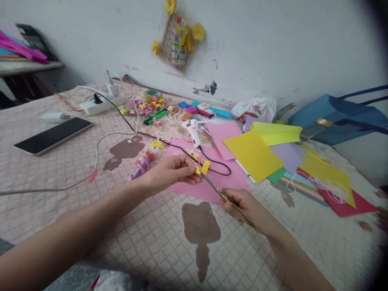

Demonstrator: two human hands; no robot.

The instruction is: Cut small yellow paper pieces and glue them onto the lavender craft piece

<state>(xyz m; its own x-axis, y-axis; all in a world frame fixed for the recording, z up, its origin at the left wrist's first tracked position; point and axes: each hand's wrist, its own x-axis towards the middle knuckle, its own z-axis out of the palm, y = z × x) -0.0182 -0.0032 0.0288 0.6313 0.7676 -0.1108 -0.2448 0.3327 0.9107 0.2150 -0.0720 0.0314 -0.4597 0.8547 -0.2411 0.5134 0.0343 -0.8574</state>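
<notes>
My left hand [178,169] is closed in a pinch on a small piece of yellow paper [198,169]. In my right hand [242,204] is a pair of scissors [214,186], its blades pointing up and left to the yellow paper. A second yellow strip [205,167] shows just beyond the scissor tips; whether it joins the pinched piece I cannot tell. Both hands are above the front part of a pink paper sheet [182,188]. Behind them a white glue gun [194,132] rests on the pink paper, amid small paper scraps. A purple stick with paper pieces [141,166] lies left of my left hand.
Coloured paper sheets [254,155] and white string [330,188] spread to the right. A phone [54,135] and a power strip [101,105] lie left, with cables crossing the table. Small paper flowers [145,107], a green cutter [155,117] and tape [153,95] are at the back.
</notes>
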